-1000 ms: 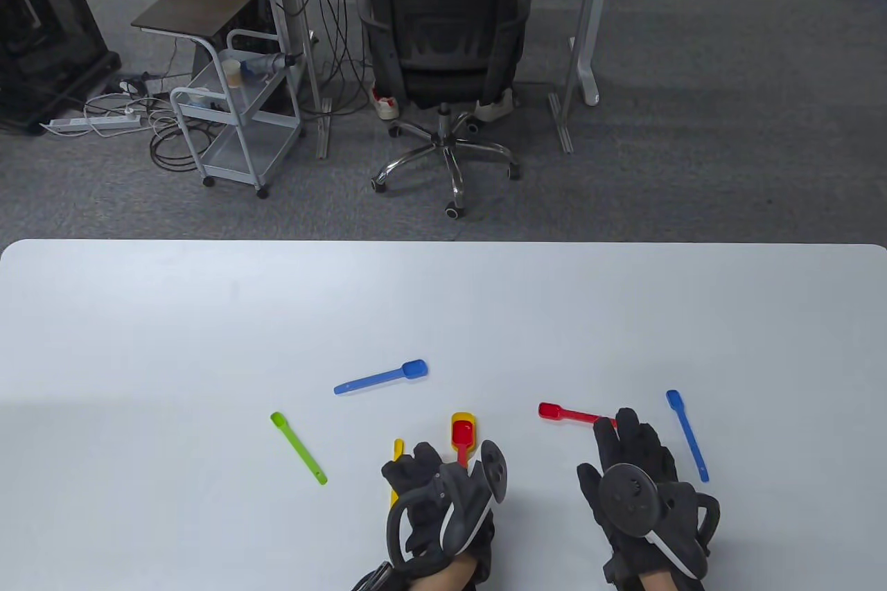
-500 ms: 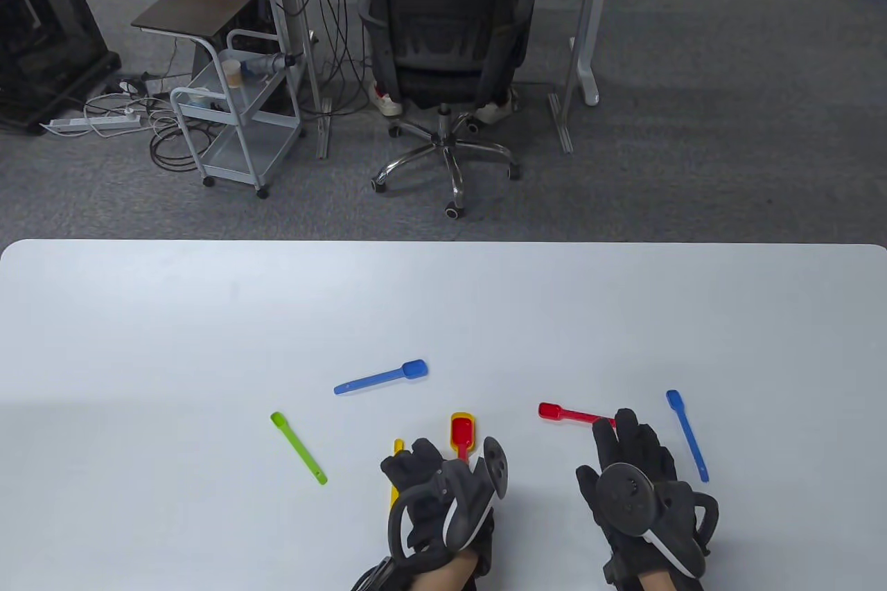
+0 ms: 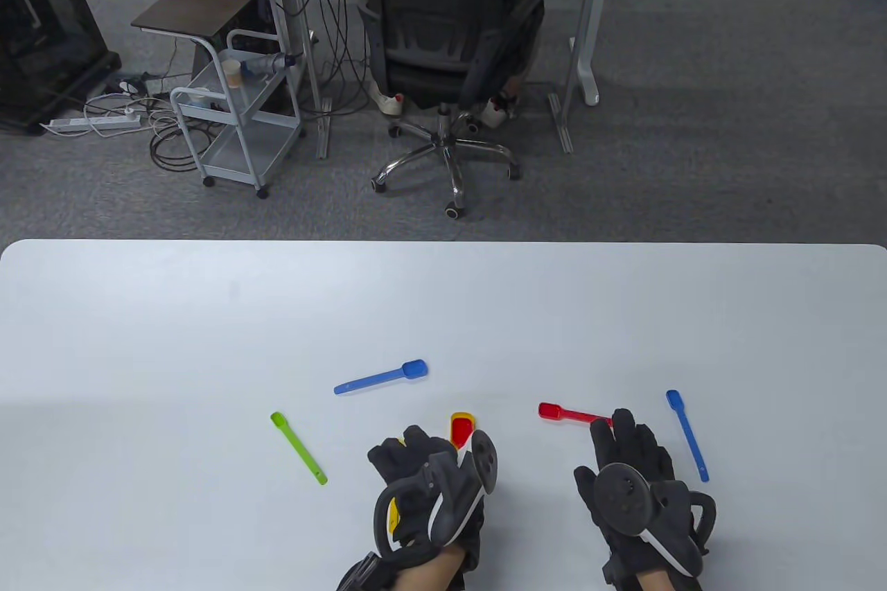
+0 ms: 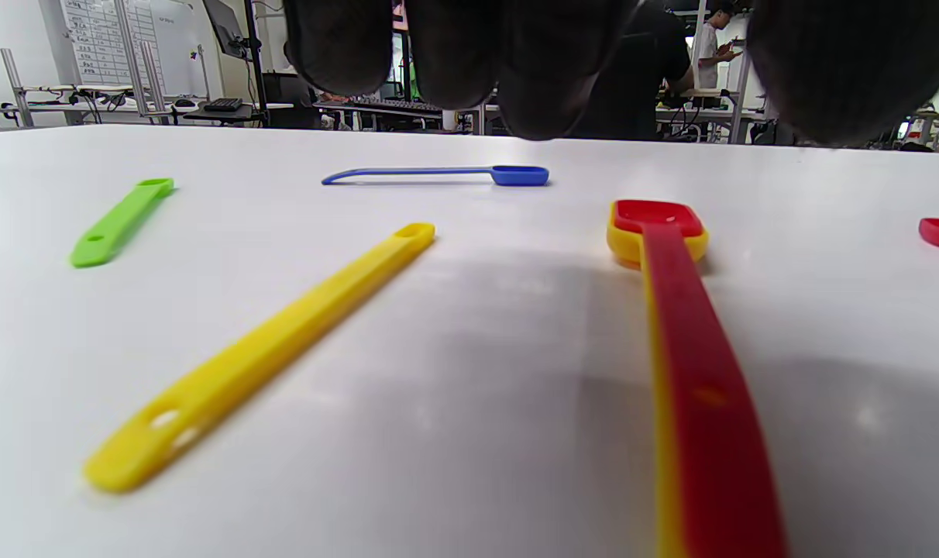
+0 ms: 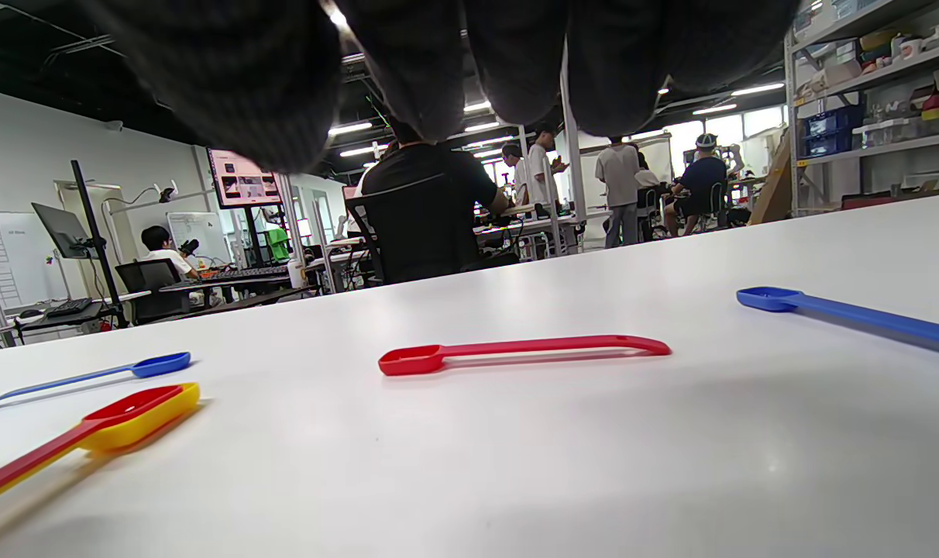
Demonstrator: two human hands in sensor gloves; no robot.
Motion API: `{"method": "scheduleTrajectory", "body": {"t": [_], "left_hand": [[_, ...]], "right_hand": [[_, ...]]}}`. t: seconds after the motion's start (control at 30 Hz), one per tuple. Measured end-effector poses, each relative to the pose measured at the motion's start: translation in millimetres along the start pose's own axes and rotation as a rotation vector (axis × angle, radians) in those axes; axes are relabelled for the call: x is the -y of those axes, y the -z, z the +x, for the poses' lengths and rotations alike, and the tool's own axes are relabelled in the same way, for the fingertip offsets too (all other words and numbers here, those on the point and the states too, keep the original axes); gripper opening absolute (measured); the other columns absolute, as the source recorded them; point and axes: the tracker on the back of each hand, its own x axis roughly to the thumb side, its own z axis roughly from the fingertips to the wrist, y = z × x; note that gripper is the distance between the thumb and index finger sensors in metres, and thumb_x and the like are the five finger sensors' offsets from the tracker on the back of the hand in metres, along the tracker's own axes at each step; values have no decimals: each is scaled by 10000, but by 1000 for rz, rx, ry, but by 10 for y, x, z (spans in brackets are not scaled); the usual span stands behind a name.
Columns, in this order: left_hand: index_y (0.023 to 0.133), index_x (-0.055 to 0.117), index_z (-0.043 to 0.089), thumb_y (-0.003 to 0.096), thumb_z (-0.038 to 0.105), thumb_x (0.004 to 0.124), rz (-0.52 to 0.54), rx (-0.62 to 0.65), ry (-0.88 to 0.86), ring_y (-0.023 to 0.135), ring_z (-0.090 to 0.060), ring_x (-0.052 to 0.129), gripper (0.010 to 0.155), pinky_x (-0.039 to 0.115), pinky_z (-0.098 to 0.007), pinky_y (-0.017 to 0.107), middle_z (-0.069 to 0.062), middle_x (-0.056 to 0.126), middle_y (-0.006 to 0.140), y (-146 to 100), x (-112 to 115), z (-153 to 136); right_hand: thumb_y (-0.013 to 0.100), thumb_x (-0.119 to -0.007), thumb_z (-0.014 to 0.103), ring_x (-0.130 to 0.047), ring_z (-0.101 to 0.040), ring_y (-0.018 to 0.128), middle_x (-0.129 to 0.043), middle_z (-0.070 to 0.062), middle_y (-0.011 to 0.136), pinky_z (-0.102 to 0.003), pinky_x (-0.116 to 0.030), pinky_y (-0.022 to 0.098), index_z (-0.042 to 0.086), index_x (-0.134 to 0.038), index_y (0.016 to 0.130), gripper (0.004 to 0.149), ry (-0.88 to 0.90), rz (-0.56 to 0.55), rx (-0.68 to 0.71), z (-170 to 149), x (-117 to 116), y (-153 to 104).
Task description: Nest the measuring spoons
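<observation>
My left hand [image 3: 410,444] hovers open over the table's front. It covers most of a thin yellow spoon [image 3: 393,513] and the handle of a red spoon nested in a yellow one [image 3: 462,426]. In the left wrist view the thin yellow spoon [image 4: 260,356] and the nested pair [image 4: 671,310] lie free under my fingers [image 4: 531,70]. My right hand [image 3: 613,428] is open and flat, fingertips at the handle end of a small red spoon [image 3: 572,415]. That red spoon also shows in the right wrist view [image 5: 516,353]. Nothing is held.
A blue spoon [image 3: 380,377] lies behind my left hand. A green spoon [image 3: 298,447] lies to its left. Another blue spoon [image 3: 687,435] lies right of my right hand. The white table [image 3: 208,314] ends at a far edge; an office chair [image 3: 443,30] stands beyond.
My left hand has shifted left and slightly forward, now covering the thin yellow spoon and more of the nested pair. My right hand has barely moved. The chair behind has turned.
</observation>
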Motion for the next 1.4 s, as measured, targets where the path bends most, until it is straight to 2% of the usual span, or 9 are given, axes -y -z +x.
{"method": "scheduleTrajectory", "body": {"t": [0.43,0.6,0.63,0.77,0.87,1.1,1.23,1.3,1.4], "left_hand": [[1028,784,272,370,688,857,52,82,9,1054,-468,798,782,494,-650,804,-79,781,1117,-17,-367,-193],[1029,784,281,368,688,859,99,119,24,1054,-462,808,779,540,-631,804,-81,784,1118,34,-515,-295],[1031,780,283,371,686,860,111,126,27,1056,-456,809,778,541,-628,807,-37,783,1121,55,-549,-320],[1034,772,294,376,680,862,154,144,48,1061,-436,820,768,555,-607,819,-23,778,1125,134,-635,-411],[1032,777,306,369,684,864,182,166,85,1061,-443,827,768,564,-608,818,-12,789,1125,227,-670,-496],[1043,756,330,363,677,871,165,189,81,1109,-412,779,773,540,-596,842,11,757,1151,524,-676,-726],[1050,742,344,360,675,867,147,243,110,1120,-373,783,776,542,-587,851,23,745,1160,738,-630,-834],[1057,727,357,360,670,865,105,281,103,1138,-363,761,776,526,-588,859,35,726,1173,854,-590,-886],[1061,719,371,361,660,871,49,265,58,1160,-362,728,772,506,-595,868,41,700,1191,1034,-517,-984]], "right_hand": [[497,-763,462,-675,-560,1004,-571,-254,1204,-658,-597,685,156,-642,1093,680,5,-3,2,3,-2,2],[498,-763,462,-678,-561,1001,-572,-253,1203,-658,-596,686,154,-639,1095,683,16,-8,-1,-16,6,0],[497,-763,462,-677,-561,1002,-571,-257,1204,-658,-596,686,154,-639,1094,683,19,-8,-2,-19,6,0],[498,-763,462,-678,-561,1001,-572,-255,1203,-659,-596,686,155,-640,1094,681,22,-5,-2,-27,9,1],[498,-763,462,-676,-561,1002,-572,-254,1204,-658,-596,686,155,-642,1093,681,26,-5,-1,-32,11,2],[498,-762,463,-676,-561,1002,-574,-253,1204,-659,-595,686,152,-642,1093,682,36,-6,8,-41,20,2],[499,-758,465,-676,-562,1002,-575,-252,1204,-659,-595,686,153,-641,1094,682,39,-9,8,-48,26,-5],[500,-756,466,-674,-561,1003,-573,-251,1205,-659,-594,687,153,-641,1093,680,43,-8,6,-55,29,-6],[503,-747,469,-674,-560,1003,-572,-252,1205,-660,-593,686,153,-643,1093,678,56,-10,1,-77,37,-10]]}}
